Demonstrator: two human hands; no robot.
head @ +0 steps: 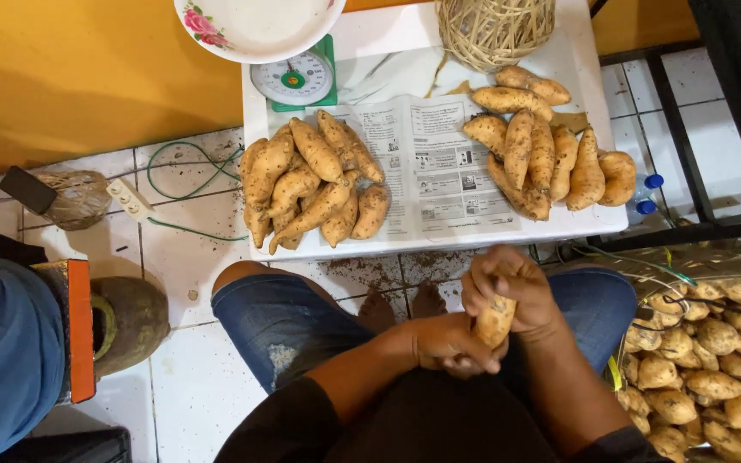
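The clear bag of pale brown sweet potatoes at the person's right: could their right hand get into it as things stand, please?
Probably yes, but not at once. The clear bag of pale brown sweet potatoes lies open just beside the right knee, nothing between. The right hand, however, shares a grip on one sweet potato with the left hand.

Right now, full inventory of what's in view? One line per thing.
sweet potato in hands: one, tan, held over the lap
left pile of sweet potatoes: roughly a dozen, tan, on the newspaper's left side
right pile of sweet potatoes: about ten, tan, on the newspaper's right side
newspaper: one, white, spread on the table
low table: one, white, top centre
kitchen scale: one, green and white, table's back edge
bowl: one, white with pink flower, on the scale
wicker basket: one, beige, table's back right
sack of potatoes: one, clear, lower right
power strip: one, white, floor left
left hand: grips the potato's lower end
right hand: wraps its top
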